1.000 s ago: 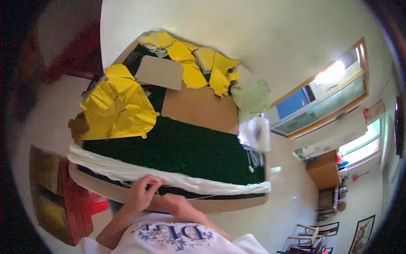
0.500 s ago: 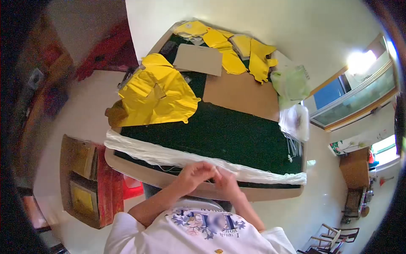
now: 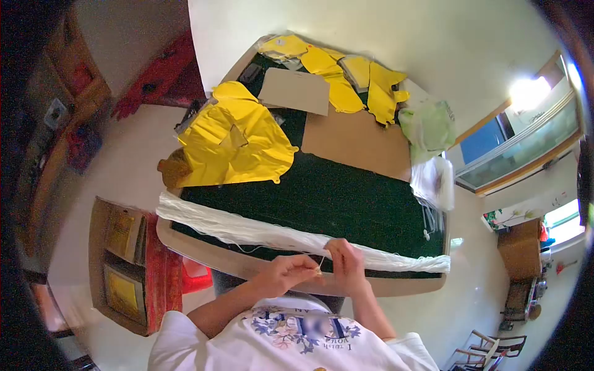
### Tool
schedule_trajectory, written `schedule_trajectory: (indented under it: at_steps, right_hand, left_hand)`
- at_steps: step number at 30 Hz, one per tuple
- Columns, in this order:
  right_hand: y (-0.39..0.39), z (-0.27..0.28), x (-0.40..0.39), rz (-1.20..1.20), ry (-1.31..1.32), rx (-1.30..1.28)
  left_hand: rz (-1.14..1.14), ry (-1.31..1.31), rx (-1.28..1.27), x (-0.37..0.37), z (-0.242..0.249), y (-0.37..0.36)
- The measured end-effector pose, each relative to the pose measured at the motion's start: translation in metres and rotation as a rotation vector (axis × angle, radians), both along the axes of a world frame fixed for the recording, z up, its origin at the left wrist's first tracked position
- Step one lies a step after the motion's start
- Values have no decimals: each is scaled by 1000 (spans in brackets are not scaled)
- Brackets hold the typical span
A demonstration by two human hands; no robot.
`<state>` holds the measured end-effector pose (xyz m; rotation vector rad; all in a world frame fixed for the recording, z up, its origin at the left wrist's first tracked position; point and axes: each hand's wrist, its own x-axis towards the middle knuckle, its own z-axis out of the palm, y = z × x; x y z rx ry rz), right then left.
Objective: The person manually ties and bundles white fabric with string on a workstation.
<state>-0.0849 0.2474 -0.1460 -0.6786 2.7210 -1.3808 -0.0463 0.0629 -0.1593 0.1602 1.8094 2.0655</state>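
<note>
My left hand (image 3: 289, 272) and my right hand (image 3: 345, 264) meet at the near edge of the table (image 3: 260, 266). Both pinch a thin white string (image 3: 320, 264) pulled from a long white bundle of strings (image 3: 247, 229) that lies across the table's near side. A small pale piece sits between the fingertips of the left hand; what it is cannot be made out. The bundle rests on a dark green mat (image 3: 334, 198).
A big yellow sheet (image 3: 232, 139) lies at the far left of the table, smaller yellow pieces (image 3: 346, 77) at the back. Brown cardboard (image 3: 294, 91), pale green bags (image 3: 430, 127) and clear bags (image 3: 436, 179) sit along the right. A red box (image 3: 133, 266) stands on the floor at left.
The view swung so the table sits further right. My hands came together, then drew slightly apart with the string pinched between them, and the right hand rose onto the bundle.
</note>
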Motion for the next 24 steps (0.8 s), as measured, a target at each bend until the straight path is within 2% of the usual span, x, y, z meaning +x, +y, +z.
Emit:
schedule_trajectory:
  at_steps: [2,3,4,5,6,7,8,9,10,12,13,15,16,19,20,22,23,24]
  right_hand:
    - [-5,-31,15,251,-3,-15]
    - [-8,-39,20,378,1,-24]
    - [-12,-17,25,449,-80,77]
    - [-12,-6,24,302,-69,70]
    - [-8,4,20,154,-59,66]
    - [-5,9,14,3,-48,63]
    - [-5,6,2,-37,5,-27]
    - [-5,-5,9,105,-13,-41]
    - [-9,-18,19,250,-26,-57]
    - [-17,-14,28,463,-8,-23]
    - [-12,-12,26,319,5,-7]
    - [-1,-6,14,33,35,25]
    - [-6,9,4,47,19,-47]
    - [-17,-23,28,459,-59,-58]
    - [-13,-16,27,470,-83,-186]
    - [-5,4,6,165,11,-28]
    - [-5,-4,7,70,-76,39]
    - [-4,-11,7,-21,-165,107]
  left_hand:
    - [166,-60,220,4,-12,5]
    - [209,94,-17,-1,-15,3]
    - [249,247,-254,-9,-17,-2]
    - [285,396,-490,-15,-13,-4]
    - [74,126,-388,-9,1,-5]
    - [51,120,-250,-4,11,-6]
    - [26,113,-111,0,17,-7]
    - [1,101,26,5,19,-7]
    - [161,64,140,2,1,-1]
    - [186,285,-253,-7,-6,-6]
    - [199,390,-447,-9,-7,-7]
    - [30,109,-25,3,15,-8]
    - [-55,-37,185,9,23,-8]
    - [296,471,-317,-7,10,-6]
    - [281,521,-498,-10,-1,-5]
    - [65,193,-146,-2,9,-8]
    - [-50,21,31,2,15,-8]
    - [12,-51,141,3,15,-5]
